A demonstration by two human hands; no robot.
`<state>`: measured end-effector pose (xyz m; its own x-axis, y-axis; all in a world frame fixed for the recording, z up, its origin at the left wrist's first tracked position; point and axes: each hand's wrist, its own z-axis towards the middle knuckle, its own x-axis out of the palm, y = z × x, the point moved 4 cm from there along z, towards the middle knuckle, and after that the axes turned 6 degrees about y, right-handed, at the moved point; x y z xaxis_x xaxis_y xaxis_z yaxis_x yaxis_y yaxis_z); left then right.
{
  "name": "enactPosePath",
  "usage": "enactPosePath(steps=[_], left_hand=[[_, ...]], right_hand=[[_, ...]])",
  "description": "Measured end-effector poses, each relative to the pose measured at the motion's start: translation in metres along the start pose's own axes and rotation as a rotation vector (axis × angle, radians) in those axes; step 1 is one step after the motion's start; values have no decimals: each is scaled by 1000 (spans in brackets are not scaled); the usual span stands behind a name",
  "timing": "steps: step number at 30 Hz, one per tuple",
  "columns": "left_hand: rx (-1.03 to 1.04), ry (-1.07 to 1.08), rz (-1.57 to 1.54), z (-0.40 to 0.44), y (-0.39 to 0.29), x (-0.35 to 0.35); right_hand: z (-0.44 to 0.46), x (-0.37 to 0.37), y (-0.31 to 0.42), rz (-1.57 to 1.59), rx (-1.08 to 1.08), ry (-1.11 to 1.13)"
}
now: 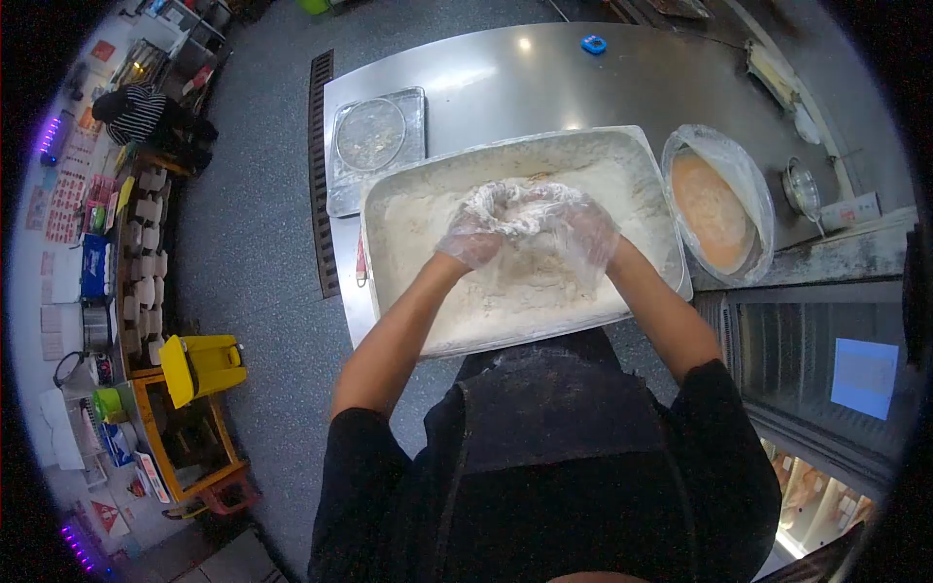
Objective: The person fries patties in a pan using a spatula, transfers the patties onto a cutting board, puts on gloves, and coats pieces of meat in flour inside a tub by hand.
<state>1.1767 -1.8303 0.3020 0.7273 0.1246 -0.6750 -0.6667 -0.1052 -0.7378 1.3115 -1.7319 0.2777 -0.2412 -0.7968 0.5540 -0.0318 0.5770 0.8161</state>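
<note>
A large, pale rectangular tub (403,337) of white flour stands in front of me on the steel table. My left hand (476,236) and my right hand (588,233), both in clear plastic gloves, are over the middle of the flour. Their fingers curl toward each other around a flour-coated clump (525,212). White powder covers the fingertips, and I cannot make out what lies under the coating. Right of the tub sits a round container (714,209) lined with a clear bag, with an orange-tinted substance inside.
A metal tray with a round sieve (371,134) lies beyond the tub's left end. A small blue device (594,45) is on the steel table (486,83). A metal bowl (802,188) stands far right. Another person (146,117) bends by the left counter, near a yellow bin (202,369).
</note>
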Motion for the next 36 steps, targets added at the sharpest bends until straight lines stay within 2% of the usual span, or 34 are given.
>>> enactPosePath(steps=[2,3,5,6,8,9,11,12,14,15,17,18,20,21,23,24,26,27,28,29,30,32,33,34,35,36], left_hand=[[-229,-42,-352,0,23,17],[-231,-42,-353,-1,28,24],[-231,-287,-517,-6,37,25],[-233,-287,-519,-6,37,29],[-293,-246,-580,-6,37,34],[-290,-244,-579,-6,35,31],[-417,40,-539,-8,34,33],[-417,40,-538,-11,47,38],[272,-150,586,-19,56,46],[270,-150,586,-23,65,45],[446,-249,960,-32,69,43],[446,-252,962,-32,51,32],[-376,151,-280,-33,55,20],[-378,148,-279,-34,75,30],[-191,49,-290,-35,122,52],[-196,45,-291,-39,121,50],[-229,99,-473,-44,118,46],[-233,93,-469,-47,112,42],[-217,66,-303,-51,105,35],[-200,42,-138,-54,101,31],[-205,45,-135,-58,105,34],[-154,-76,-473,-65,120,43],[-155,-74,-474,-66,124,43],[-223,-13,-563,-68,130,45],[-293,51,-652,-70,134,49],[-294,54,-656,-71,125,44]], right_hand=[[3,-1,-6,110,-128,29],[1,1,-6,110,-125,29],[-3,9,-3,-109,-117,-31],[-1,16,-5,-109,-114,-31],[4,28,-1,-479,-178,-138],[5,31,1,-479,-180,-141],[4,29,1,-776,-5,-284],[4,23,-1,-776,-6,-285],[2,1,-7,-950,-24,-336],[1,-6,-8,-950,-24,-334],[-2,-22,-8,-742,-15,-382],[-4,-30,-6,-744,-19,-380],[-5,-37,2,-1110,-133,-332],[-2,-43,4,-1110,-134,-329],[10,-59,9,-1243,-22,-358],[20,-70,9,-1243,-21,-351],[48,-109,2,-1371,282,-528],[75,-138,-18,-1371,277,-522],[88,-144,-28,-1355,282,-517],[94,-134,-33,-1330,271,-490],[98,-118,-37,-1279,253,-449],[96,-69,-35,-1090,266,-363],[96,-46,-32,-1032,299,-315],[104,-41,-40,-1363,396,-124],[106,-28,-36,-1363,400,-125],[105,-6,-33,-1571,473,24]])
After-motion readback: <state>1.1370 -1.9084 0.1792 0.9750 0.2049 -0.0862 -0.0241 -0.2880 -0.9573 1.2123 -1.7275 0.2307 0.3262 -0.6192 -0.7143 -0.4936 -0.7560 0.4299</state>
